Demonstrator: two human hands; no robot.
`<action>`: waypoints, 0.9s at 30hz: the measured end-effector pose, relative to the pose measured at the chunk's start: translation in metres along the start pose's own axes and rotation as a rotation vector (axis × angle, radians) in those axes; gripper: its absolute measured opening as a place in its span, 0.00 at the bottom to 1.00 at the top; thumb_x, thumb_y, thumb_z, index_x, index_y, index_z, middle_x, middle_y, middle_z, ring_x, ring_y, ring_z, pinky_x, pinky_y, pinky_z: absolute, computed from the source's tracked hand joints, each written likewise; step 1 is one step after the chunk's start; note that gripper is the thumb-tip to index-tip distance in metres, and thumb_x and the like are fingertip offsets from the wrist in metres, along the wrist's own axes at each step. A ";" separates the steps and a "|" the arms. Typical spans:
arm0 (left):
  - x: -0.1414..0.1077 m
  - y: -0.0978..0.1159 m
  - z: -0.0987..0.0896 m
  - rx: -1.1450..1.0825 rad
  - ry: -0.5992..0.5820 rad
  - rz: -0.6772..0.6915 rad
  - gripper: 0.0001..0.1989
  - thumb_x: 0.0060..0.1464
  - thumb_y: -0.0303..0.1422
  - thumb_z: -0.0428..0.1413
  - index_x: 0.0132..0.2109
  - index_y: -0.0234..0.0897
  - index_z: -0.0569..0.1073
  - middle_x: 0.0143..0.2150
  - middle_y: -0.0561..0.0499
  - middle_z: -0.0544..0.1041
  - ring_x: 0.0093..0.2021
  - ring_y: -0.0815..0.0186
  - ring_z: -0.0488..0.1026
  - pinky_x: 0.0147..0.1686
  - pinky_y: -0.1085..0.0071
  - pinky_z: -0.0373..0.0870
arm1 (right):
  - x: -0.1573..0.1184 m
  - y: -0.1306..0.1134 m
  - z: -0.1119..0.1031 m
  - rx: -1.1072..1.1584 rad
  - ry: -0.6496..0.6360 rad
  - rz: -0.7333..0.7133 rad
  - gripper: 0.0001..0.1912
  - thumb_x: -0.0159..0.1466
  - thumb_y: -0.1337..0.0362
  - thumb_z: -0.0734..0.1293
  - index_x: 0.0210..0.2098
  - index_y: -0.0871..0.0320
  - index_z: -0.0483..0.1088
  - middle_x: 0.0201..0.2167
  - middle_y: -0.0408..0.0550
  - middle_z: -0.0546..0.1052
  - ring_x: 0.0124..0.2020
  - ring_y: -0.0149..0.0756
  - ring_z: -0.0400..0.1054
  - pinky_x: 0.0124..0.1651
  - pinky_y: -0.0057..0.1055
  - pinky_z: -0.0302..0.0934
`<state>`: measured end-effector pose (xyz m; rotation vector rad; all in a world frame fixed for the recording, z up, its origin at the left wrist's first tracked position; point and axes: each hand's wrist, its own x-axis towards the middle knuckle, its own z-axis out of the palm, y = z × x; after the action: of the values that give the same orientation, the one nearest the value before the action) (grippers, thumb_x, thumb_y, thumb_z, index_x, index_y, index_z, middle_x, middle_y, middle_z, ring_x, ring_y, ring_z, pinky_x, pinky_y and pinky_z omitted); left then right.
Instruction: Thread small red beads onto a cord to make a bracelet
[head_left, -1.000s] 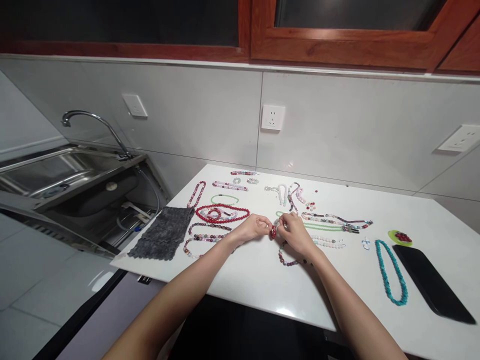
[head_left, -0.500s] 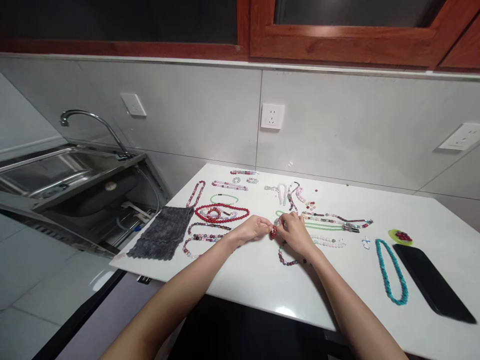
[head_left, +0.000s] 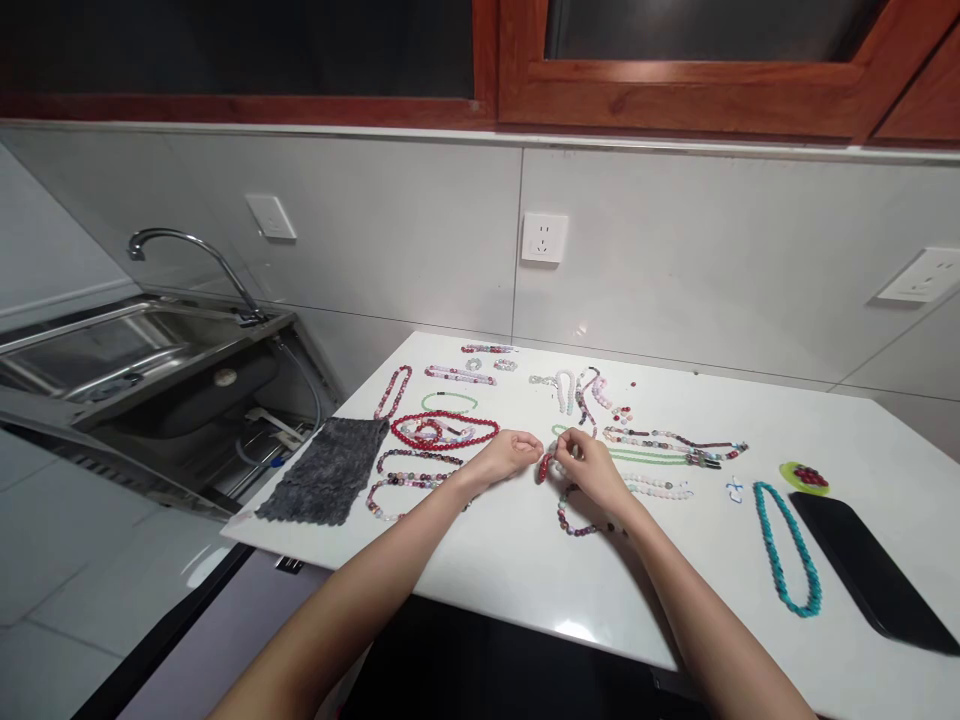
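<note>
A short string of red beads (head_left: 543,468) hangs between my two hands over the white tabletop. My left hand (head_left: 514,456) is closed in a pinch at its left end, the thread itself too fine to see. My right hand (head_left: 590,467) pinches just to the right of the beads, thumb and forefinger together. Under and beside the right hand lies a dark multicoloured bead string (head_left: 574,522), partly covered by the wrist. Left of my left hand rests a long red bead necklace (head_left: 480,436) with smaller strings inside its loop.
Several bead strings lie left, behind and right of my hands, among them green strands (head_left: 652,456). A grey cloth (head_left: 326,470) covers the left corner. On the right are a turquoise necklace (head_left: 784,550), a black phone-like slab (head_left: 874,570) and a green dish (head_left: 791,474) of red beads.
My hands have drawn slightly apart, and the right fingers have shifted. The red beads now hang more slanted, a little left of before. The view has tilted slightly.
</note>
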<state>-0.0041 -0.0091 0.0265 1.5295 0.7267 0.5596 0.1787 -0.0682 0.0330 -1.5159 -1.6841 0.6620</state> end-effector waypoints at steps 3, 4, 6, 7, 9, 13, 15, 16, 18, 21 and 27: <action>0.002 -0.001 -0.001 0.013 0.049 0.055 0.12 0.53 0.39 0.54 0.37 0.34 0.70 0.25 0.57 0.63 0.22 0.76 0.54 0.22 0.78 0.50 | 0.000 0.002 -0.001 0.147 -0.002 0.054 0.05 0.58 0.62 0.59 0.29 0.56 0.63 0.25 0.41 0.68 0.26 0.32 0.59 0.31 0.29 0.51; 0.003 -0.001 -0.001 0.023 0.064 0.084 0.11 0.53 0.39 0.54 0.37 0.34 0.69 0.26 0.56 0.65 0.23 0.76 0.57 0.24 0.78 0.53 | 0.001 0.004 -0.001 0.171 0.000 0.067 0.05 0.58 0.62 0.59 0.29 0.57 0.64 0.25 0.42 0.68 0.26 0.32 0.59 0.31 0.29 0.51; 0.004 -0.001 0.001 0.052 0.099 0.140 0.10 0.53 0.37 0.55 0.36 0.34 0.69 0.30 0.53 0.69 0.28 0.74 0.63 0.29 0.78 0.59 | 0.001 0.006 0.000 0.202 -0.001 0.088 0.05 0.58 0.62 0.60 0.28 0.57 0.64 0.25 0.42 0.68 0.26 0.31 0.59 0.31 0.28 0.51; 0.004 -0.001 0.002 0.066 0.113 0.160 0.09 0.53 0.37 0.55 0.36 0.34 0.69 0.33 0.52 0.70 0.31 0.73 0.65 0.32 0.77 0.61 | 0.002 0.007 0.000 0.210 -0.001 0.096 0.06 0.58 0.62 0.60 0.29 0.57 0.64 0.25 0.41 0.68 0.26 0.31 0.59 0.30 0.28 0.51; 0.005 -0.002 0.003 0.074 0.126 0.172 0.09 0.54 0.37 0.55 0.37 0.34 0.69 0.34 0.51 0.71 0.33 0.72 0.67 0.34 0.76 0.62 | 0.002 0.007 0.000 0.215 0.009 0.103 0.06 0.58 0.62 0.60 0.29 0.57 0.64 0.25 0.41 0.67 0.26 0.30 0.58 0.30 0.28 0.51; 0.006 -0.004 0.005 0.066 0.116 0.173 0.09 0.55 0.37 0.54 0.37 0.34 0.69 0.32 0.51 0.71 0.30 0.73 0.66 0.31 0.76 0.63 | 0.001 0.005 0.000 0.245 0.020 0.098 0.06 0.59 0.61 0.60 0.29 0.57 0.64 0.25 0.41 0.66 0.26 0.30 0.57 0.30 0.27 0.51; 0.007 -0.004 0.006 0.078 0.134 0.195 0.09 0.54 0.37 0.55 0.37 0.34 0.70 0.34 0.50 0.72 0.31 0.72 0.68 0.33 0.76 0.63 | 0.001 0.004 0.000 0.272 0.013 0.095 0.06 0.59 0.61 0.60 0.29 0.57 0.65 0.25 0.41 0.67 0.26 0.30 0.58 0.30 0.27 0.51; 0.007 -0.004 0.006 0.083 0.148 0.204 0.09 0.54 0.36 0.55 0.37 0.34 0.70 0.35 0.49 0.72 0.32 0.72 0.68 0.34 0.76 0.64 | 0.001 0.004 0.000 0.284 0.011 0.095 0.06 0.59 0.61 0.61 0.29 0.57 0.65 0.25 0.41 0.67 0.26 0.30 0.58 0.30 0.27 0.51; 0.007 -0.005 0.006 0.086 0.160 0.206 0.08 0.54 0.36 0.55 0.38 0.34 0.70 0.35 0.49 0.72 0.34 0.71 0.69 0.34 0.76 0.65 | 0.001 0.005 0.001 0.304 0.001 0.101 0.06 0.58 0.62 0.61 0.29 0.57 0.65 0.25 0.42 0.68 0.26 0.30 0.59 0.29 0.27 0.51; 0.006 -0.006 0.004 0.103 0.144 0.199 0.08 0.54 0.32 0.54 0.41 0.35 0.70 0.39 0.48 0.73 0.35 0.70 0.71 0.35 0.76 0.66 | 0.002 0.007 0.001 0.342 -0.012 0.137 0.06 0.58 0.61 0.61 0.29 0.57 0.65 0.25 0.42 0.68 0.25 0.30 0.59 0.28 0.27 0.51; -0.002 0.001 0.003 0.339 0.134 0.315 0.17 0.48 0.23 0.53 0.47 0.39 0.70 0.49 0.47 0.72 0.39 0.69 0.71 0.39 0.73 0.68 | 0.004 0.009 0.002 0.405 -0.021 0.173 0.08 0.58 0.59 0.62 0.30 0.57 0.65 0.25 0.43 0.69 0.26 0.31 0.61 0.28 0.27 0.53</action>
<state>-0.0032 -0.0120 0.0270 1.9555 0.7116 0.8108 0.1819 -0.0628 0.0254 -1.3697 -1.3397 1.0440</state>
